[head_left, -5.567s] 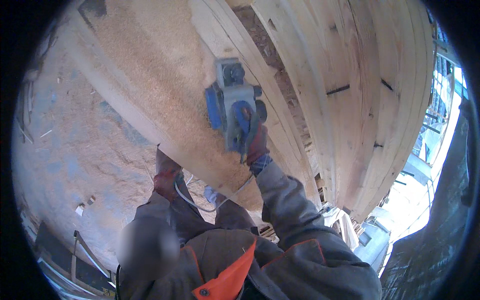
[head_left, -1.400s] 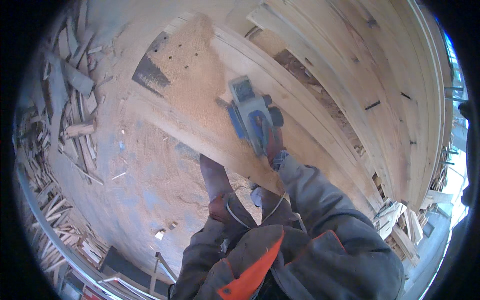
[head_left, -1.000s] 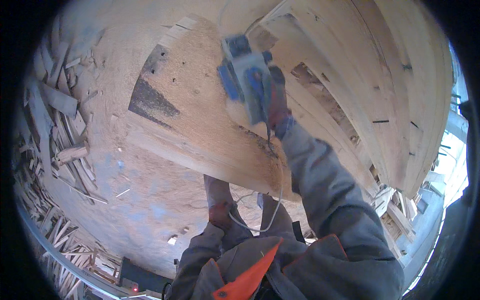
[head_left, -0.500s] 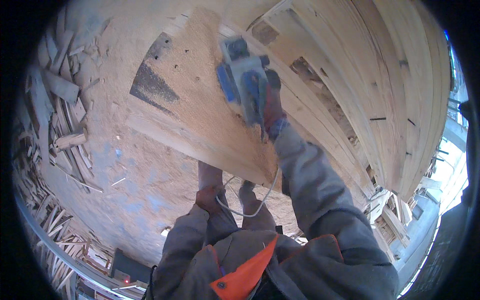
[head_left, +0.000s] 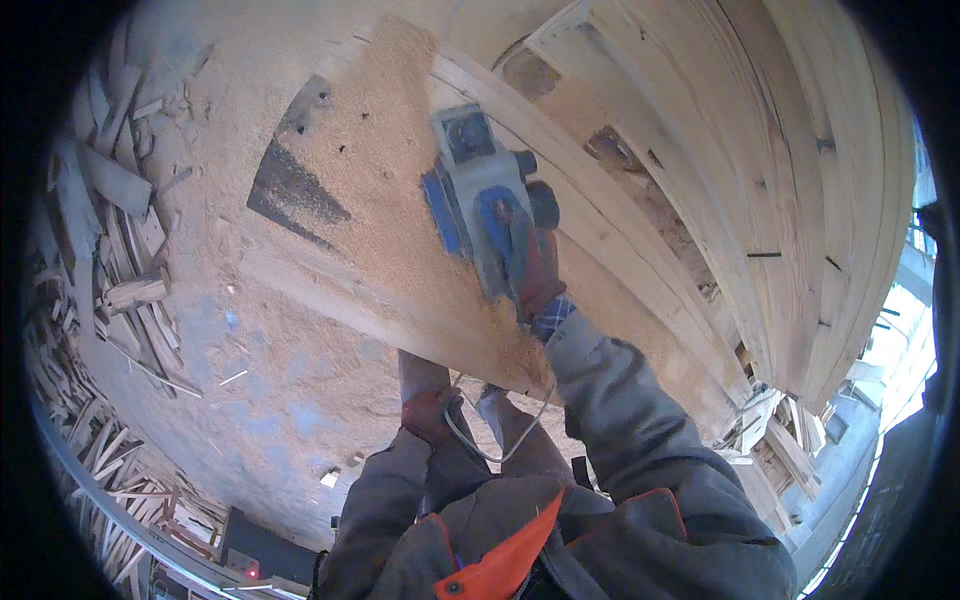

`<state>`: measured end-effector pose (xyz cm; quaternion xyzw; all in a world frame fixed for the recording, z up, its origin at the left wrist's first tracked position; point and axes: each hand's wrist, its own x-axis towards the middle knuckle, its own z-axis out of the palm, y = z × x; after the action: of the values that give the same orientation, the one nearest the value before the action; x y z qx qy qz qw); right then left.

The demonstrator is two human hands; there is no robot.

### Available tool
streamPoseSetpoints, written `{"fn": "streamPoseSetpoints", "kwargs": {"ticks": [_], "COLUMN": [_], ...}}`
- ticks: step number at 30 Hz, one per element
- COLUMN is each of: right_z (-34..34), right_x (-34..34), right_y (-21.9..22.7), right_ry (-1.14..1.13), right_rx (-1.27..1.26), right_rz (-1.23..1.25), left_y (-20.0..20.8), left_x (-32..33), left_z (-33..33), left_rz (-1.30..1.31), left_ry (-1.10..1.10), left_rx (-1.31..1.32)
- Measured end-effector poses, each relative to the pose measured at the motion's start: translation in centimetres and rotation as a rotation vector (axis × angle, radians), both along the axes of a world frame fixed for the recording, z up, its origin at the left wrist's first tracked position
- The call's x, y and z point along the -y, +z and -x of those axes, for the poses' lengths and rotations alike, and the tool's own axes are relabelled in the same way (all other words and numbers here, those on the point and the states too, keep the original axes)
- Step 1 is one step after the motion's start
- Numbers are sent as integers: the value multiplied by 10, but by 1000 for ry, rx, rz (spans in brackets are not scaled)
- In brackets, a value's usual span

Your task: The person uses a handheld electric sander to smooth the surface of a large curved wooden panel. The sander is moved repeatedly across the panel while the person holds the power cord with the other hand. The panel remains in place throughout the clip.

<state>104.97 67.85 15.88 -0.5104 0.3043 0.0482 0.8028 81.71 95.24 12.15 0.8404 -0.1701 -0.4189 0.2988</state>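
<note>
My right hand (head_left: 541, 268), in a reddish glove, is closed round the rear handle of a blue and grey electric hand planer (head_left: 483, 165). The planer sits on a wide, sawdust-covered wooden board (head_left: 325, 285) in front of me. My left hand (head_left: 427, 416), also gloved, rests against my left leg near the knee; its fingers do not show clearly. A pale power cord (head_left: 497, 459) hangs in a loop between my left leg and the board's near edge.
Long planks (head_left: 720, 180) lie side by side to the right. Sawdust (head_left: 395, 60) is heaped beyond the planer, beside a dark triangular patch (head_left: 290, 185). Scrap wood (head_left: 130, 240) litters the floor at left, with more offcuts (head_left: 785, 450) at lower right.
My right hand has drawn the planer back toward me along the board. My left hand stays at my leg, and the cord loop has shifted slightly.
</note>
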Motion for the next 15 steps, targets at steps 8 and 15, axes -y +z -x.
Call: {"fn": "streamPoseSetpoints", "kwargs": {"ticks": [8,15], "right_z": [-178,-228], "right_x": [1,26], "right_y": [-17,-57], "right_ry": [838,903], "right_rx": [-94,-87], "right_rz": [1361,1634], "left_y": [-6,-5], "left_x": [-12,-31], "left_z": [-17,-9], "left_rz": [-71,-29], "left_ry": [-16,-83], "left_rx": [-125,-208]}}
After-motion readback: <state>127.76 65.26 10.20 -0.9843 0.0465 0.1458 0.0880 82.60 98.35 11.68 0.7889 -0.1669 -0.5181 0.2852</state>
